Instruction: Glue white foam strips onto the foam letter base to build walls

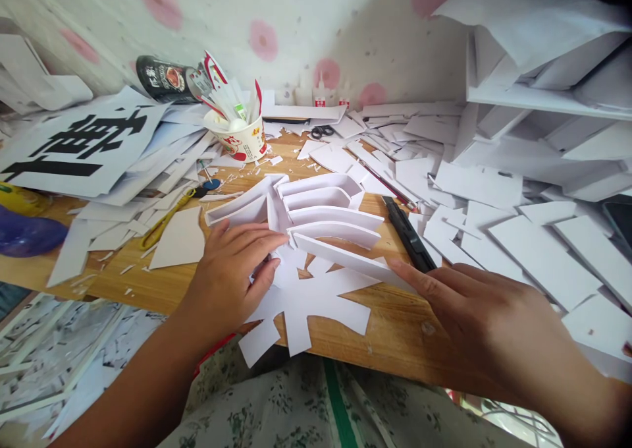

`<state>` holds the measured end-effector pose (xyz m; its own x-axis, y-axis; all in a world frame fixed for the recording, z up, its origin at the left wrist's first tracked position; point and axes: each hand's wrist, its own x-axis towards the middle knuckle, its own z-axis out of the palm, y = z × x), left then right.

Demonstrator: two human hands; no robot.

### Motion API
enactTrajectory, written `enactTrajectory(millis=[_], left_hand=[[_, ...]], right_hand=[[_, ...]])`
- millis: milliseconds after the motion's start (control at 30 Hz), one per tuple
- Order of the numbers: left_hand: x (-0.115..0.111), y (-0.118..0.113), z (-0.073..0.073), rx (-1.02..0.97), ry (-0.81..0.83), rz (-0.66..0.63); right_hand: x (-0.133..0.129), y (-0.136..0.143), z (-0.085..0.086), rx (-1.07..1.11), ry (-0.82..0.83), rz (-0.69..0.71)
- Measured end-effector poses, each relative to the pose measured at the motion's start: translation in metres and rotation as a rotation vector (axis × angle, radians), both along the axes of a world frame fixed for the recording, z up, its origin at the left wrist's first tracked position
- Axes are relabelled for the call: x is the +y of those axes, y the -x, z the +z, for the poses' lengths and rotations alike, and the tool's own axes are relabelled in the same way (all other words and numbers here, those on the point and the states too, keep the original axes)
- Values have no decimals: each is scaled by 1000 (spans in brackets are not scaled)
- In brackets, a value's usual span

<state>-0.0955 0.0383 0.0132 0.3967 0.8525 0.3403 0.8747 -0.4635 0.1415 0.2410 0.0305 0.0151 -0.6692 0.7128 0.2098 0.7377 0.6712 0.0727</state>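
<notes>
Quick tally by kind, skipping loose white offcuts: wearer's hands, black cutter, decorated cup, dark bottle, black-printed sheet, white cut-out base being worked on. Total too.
Hands: 2 (left hand, right hand)
Black cutter: 1
Decorated cup: 1
Dark bottle: 1
Black-printed sheet: 1
White cut-out base: 1
Total: 7

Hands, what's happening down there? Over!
Left hand at white cut-out shape. Right hand at long white strip's end. Black cutter close beside right hand.
</notes>
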Motion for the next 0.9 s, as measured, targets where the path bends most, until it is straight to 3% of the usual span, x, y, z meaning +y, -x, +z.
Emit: enactTrajectory(millis=[700, 900], left_hand=[[10, -4, 8, 68, 121, -16], [8, -4, 1, 59, 82, 14]], right_hand=[[7, 9, 1, 67, 55, 27], [10, -3, 11, 162, 216, 30]])
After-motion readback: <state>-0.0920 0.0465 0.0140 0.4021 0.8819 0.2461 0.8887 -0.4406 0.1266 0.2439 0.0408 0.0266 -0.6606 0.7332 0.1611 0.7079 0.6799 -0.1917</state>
